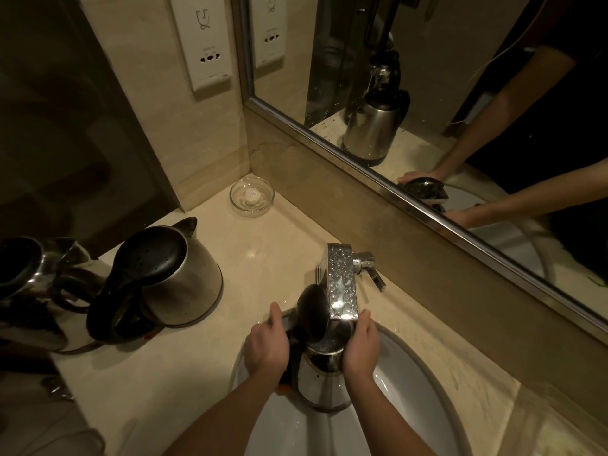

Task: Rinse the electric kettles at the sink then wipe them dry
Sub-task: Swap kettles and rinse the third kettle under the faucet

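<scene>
I hold the kettle (324, 380) over the sink (424, 390), under the tap (340, 284). My left hand (268, 345) wraps its handle, my right hand (360, 348) presses its side. Two more kettles wait at nine o'clock. It looks wet and slippery, maybe heavy, so grip the handle.

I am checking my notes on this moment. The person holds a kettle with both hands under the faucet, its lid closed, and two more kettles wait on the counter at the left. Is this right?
Not quite: the lid is open, tipped up beside the faucet, as the head view shows. The rest stands: the left hand and right hand hold the kettle over the sink, and two more kettles wait on the counter at the left.
</scene>
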